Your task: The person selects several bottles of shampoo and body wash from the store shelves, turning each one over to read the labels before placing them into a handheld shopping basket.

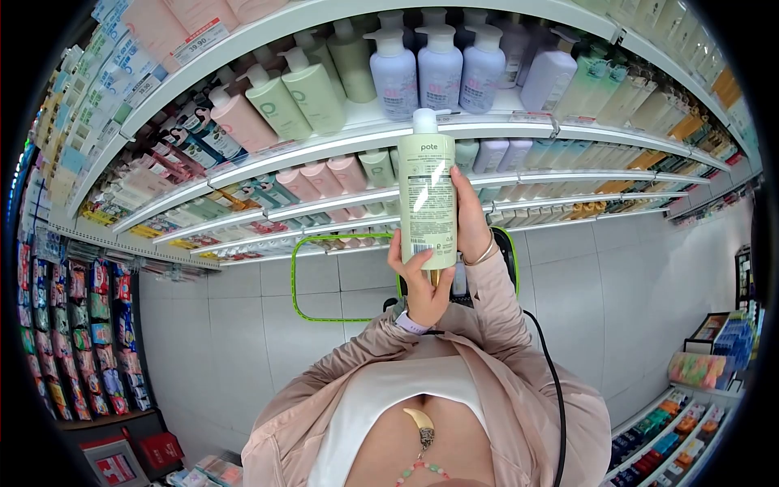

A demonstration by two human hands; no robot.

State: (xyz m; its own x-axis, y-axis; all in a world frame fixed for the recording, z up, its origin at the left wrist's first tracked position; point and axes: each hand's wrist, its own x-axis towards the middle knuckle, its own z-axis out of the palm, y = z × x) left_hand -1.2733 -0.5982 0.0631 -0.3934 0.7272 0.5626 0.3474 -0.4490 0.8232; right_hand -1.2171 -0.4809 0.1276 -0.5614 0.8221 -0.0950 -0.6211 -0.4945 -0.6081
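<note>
1. A pale green pump bottle (427, 199) stands upright in front of the person's chest, held up between both hands and level with the store shelves (341, 142) behind it.
2. The left hand (422, 284) grips the bottle from below: its fingers curl around the lower left edge and the bottom, and the thumb lies against the base.
3. The right hand (471, 215) wraps the bottle's right side from behind, its fingers closed flat against the body above the wrist, which wears a thin bracelet (484, 253).
4. Both hands are pressed onto the bottle, so it sits clamped between them, with the white pump cap clear above the fingers.
5. The word "pote" is printed in dark letters near the top of the bottle.
6. Below that is a white label block of fine print, with a barcode near the bottom; this text is too small to read.
7. On the shelf behind, lavender pump bottles (438, 69) stand in a row, and light green pump bottles (296, 97) stand to their left; the markings on them cannot be read.
8. A price tag (199, 40) hangs on the edge of the top shelf, its figures illegible.
9. A green-rimmed shopping cart (341, 276) stands on the white tiled floor just beyond the hands.
10. The person wears a pink jacket (503, 365).
</note>
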